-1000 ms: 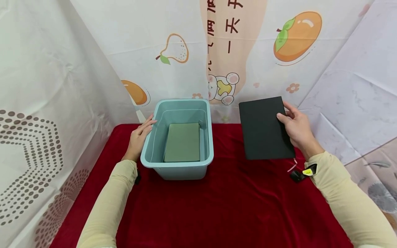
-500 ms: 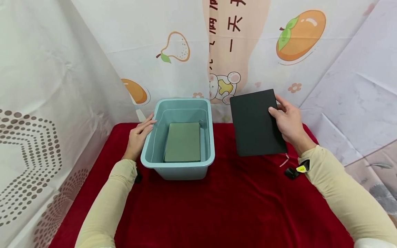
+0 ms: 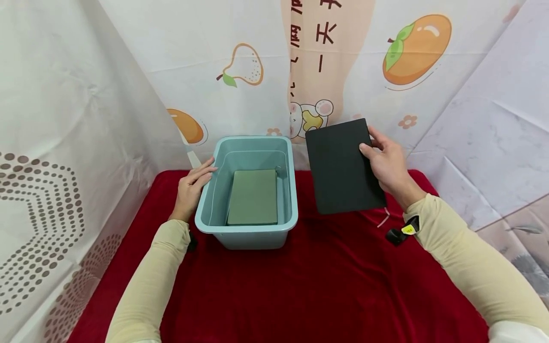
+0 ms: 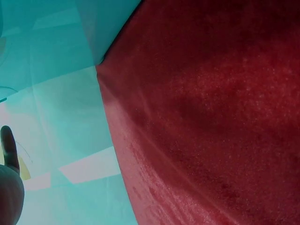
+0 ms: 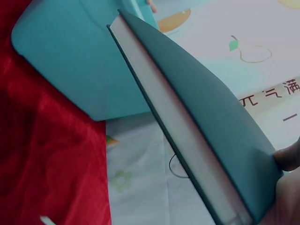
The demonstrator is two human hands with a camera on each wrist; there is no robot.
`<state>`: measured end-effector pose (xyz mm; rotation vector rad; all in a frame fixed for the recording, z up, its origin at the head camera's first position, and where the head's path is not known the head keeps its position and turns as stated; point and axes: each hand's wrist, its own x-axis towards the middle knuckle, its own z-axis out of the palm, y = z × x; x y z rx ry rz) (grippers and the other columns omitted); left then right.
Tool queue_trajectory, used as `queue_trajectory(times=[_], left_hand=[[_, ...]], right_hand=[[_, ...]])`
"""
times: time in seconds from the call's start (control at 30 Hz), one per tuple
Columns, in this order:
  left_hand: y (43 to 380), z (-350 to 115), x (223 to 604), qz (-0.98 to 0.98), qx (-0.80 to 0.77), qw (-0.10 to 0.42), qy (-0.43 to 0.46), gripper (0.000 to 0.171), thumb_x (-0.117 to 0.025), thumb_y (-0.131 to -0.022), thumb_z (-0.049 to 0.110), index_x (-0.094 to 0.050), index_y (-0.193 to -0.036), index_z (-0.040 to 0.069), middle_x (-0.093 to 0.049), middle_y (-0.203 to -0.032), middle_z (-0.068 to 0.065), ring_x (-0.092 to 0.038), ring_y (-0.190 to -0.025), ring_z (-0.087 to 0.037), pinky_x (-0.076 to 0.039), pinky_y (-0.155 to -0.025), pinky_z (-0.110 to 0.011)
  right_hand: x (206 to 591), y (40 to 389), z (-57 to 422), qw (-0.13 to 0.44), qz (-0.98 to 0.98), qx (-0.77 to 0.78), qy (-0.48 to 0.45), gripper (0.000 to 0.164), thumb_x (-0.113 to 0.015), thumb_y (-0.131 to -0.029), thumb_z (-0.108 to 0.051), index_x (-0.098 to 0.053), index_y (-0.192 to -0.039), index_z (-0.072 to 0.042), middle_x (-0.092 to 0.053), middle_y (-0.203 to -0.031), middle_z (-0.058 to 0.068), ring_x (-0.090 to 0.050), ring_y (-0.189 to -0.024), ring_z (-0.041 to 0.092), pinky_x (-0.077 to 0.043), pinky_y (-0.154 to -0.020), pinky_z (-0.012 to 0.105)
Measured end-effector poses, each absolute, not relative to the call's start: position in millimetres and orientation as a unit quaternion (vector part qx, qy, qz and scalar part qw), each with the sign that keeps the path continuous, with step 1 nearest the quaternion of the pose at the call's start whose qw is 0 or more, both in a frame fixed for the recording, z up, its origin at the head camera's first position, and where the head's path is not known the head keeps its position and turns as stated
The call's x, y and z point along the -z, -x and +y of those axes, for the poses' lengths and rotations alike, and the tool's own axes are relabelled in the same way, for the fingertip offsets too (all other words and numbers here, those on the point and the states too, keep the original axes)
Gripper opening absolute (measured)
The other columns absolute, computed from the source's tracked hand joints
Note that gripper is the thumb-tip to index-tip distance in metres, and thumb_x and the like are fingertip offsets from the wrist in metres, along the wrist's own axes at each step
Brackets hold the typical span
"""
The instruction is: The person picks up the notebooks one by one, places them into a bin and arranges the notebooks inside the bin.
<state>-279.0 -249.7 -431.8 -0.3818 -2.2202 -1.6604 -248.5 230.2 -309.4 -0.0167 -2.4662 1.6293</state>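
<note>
In the head view my right hand [image 3: 388, 164] grips a black hardcover notebook [image 3: 343, 166] by its right edge, thumb on the near cover. The notebook hangs in the air right of a light blue plastic tub [image 3: 253, 240], a thin ribbon dangling below it. Its thick block of white pages [image 5: 164, 98] shows in the right wrist view. Fairly straight fingers of my left hand [image 3: 190, 190] rest over the tub's left rim. Inside the tub, a green book [image 3: 253, 197] lies flat on the bottom. The left wrist view catches only part of the left hand [image 4: 9, 192].
A red velvet cloth [image 3: 274, 295] covers the table under the tub. Behind it hangs a white printed curtain [image 3: 184, 38] with fruit drawings and lettering, and more sheets close off both sides.
My right hand has carried the notebook leftward and slightly up, closer to the tub. The left hand stays on the rim, and the green book has not moved.
</note>
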Motion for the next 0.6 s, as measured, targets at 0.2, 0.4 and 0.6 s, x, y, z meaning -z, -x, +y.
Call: queue_trajectory(times=[0.2, 0.4, 0.6], left_hand=[[281, -251, 434, -0.781, 0.59, 0.156, 0.132, 0.031, -0.059, -0.104, 0.024, -0.073, -0.127, 0.009, -0.057, -0.152, -0.001, -0.045, -0.148, -0.016, -0.037, -0.112, -0.016], [282, -252, 432, -0.786, 0.586, 0.146, 0.135, 0.032, -0.058, -0.104, 0.027, -0.072, -0.129, 0.011, -0.056, -0.153, 0.001, -0.045, -0.148, -0.014, -0.037, -0.113, -0.019], [278, -251, 429, -0.774, 0.607, 0.129, 0.128, 0.034, -0.056, -0.105, 0.023, -0.07, -0.13, 0.005, -0.054, -0.155, -0.004, -0.042, -0.151, -0.016, -0.037, -0.114, -0.014]], right_hand=[[300, 252, 220, 0.074, -0.819, -0.568, 0.006, 0.061, -0.056, -0.104, -0.029, -0.033, -0.16, -0.024, -0.059, -0.123, 0.004, -0.065, -0.085, -0.003, -0.055, -0.075, 0.016], [291, 255, 208, 0.057, -0.799, -0.599, 0.01, 0.06, -0.056, -0.104, -0.026, -0.034, -0.16, -0.025, -0.059, -0.122, 0.002, -0.067, -0.085, 0.001, -0.057, -0.074, 0.017], [285, 256, 194, 0.029, -0.778, -0.627, 0.01, 0.061, -0.056, -0.105, -0.023, -0.032, -0.161, -0.023, -0.056, -0.119, 0.002, -0.067, -0.089, 0.004, -0.058, -0.076, 0.018]])
